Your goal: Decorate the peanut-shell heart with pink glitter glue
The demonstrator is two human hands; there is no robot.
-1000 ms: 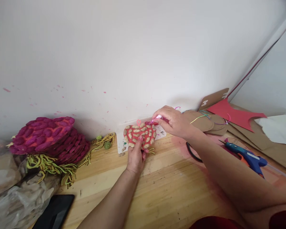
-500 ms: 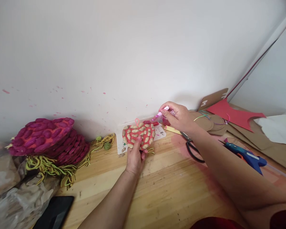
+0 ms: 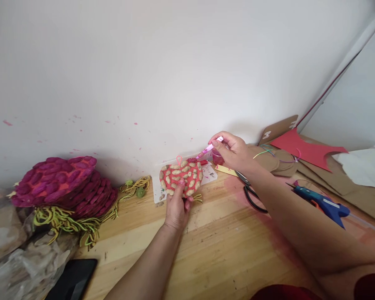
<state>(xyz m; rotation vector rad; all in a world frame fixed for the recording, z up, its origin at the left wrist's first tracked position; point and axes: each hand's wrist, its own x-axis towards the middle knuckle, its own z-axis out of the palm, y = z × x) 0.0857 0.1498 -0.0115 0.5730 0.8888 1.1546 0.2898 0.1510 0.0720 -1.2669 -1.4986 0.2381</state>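
Note:
My left hand (image 3: 176, 208) is closed on the lower edge of a red disc covered with peanuts (image 3: 181, 177), thumb on its front. A small pink loop (image 3: 179, 159) stands up from the disc's top. Most peanuts are bare tan; one at the upper right is magenta. My right hand (image 3: 233, 152) pinches a paintbrush (image 3: 210, 148), its tip touching that magenta peanut. Behind the right hand stands a cup of magenta paint (image 3: 218, 157), partly hidden. Under the disc lies a paint-marked white sheet (image 3: 158, 193).
At left is a stack of magenta peanut-covered discs (image 3: 58, 179) with yellow-green yarn fringes (image 3: 65, 221). A black phone (image 3: 73, 279) and plastic bags (image 3: 28, 262) lie nearby. Black-handled scissors (image 3: 253, 200), a blue glue gun (image 3: 321, 204), cardboard pieces (image 3: 340, 191) and red paper (image 3: 306, 148) lie at right.
The brush has shifted slightly down and left, against the peanut at the disc's upper right. My left hand holds the disc almost unmoved.

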